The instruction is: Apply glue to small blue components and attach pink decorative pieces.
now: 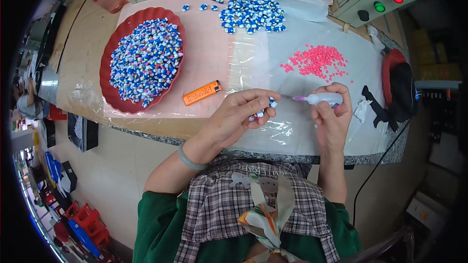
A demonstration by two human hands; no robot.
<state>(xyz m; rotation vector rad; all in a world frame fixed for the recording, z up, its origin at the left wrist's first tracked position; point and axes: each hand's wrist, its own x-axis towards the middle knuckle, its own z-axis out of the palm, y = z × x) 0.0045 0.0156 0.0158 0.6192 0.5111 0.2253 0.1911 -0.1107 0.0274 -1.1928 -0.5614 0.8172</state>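
Between the thumb and forefinger of my left hand (243,114) is a small blue and white piece (272,103), and a few more pieces sit in its curled fingers. My right hand (334,112) grips a small white squeeze bottle (324,99) with a purple collar and a thin needle tip. That tip points left, close to the piece but seemingly apart from it. Beyond my right hand lies a spread of small pink bits (319,62). An orange box-shaped item (202,93) with a dark end lies left of my left hand.
A red scalloped bowl (106,80) heaped with blue and white pieces stands at the left. More such pieces (256,12) lie piled at the back. A machine box (378,0) with lit buttons is at the back right. Near the right edge are a black cloth item (402,90) and crumpled tissue (361,110).
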